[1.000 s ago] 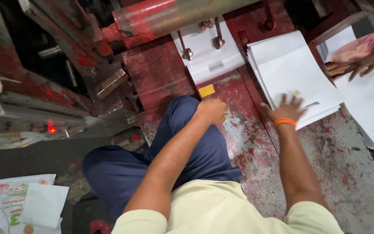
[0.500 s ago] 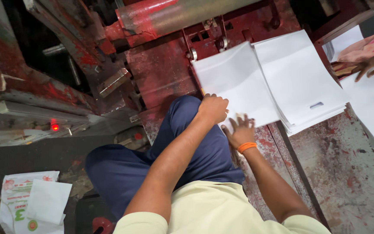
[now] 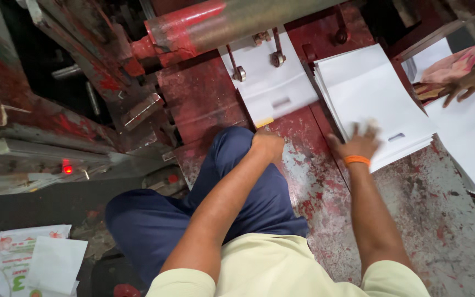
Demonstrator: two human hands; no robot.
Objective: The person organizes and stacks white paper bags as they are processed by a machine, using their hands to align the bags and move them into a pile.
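A thick stack of white sheets [image 3: 372, 96] lies flat under the right hand's [image 3: 360, 144] spread fingers. A single white sheet [image 3: 273, 88] lies just beyond the left hand's [image 3: 268, 144] knuckles.

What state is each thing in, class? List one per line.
Paper stack: piled flat, edges slightly fanned.
Right hand: open, fingers spread on the stack, blurred.
Left hand: closed, beside the single sheet's edge.
Single sheet: flat under the roller, pinned by two small wheels.
Red light: lit.
Roller: horizontal, red-stained.
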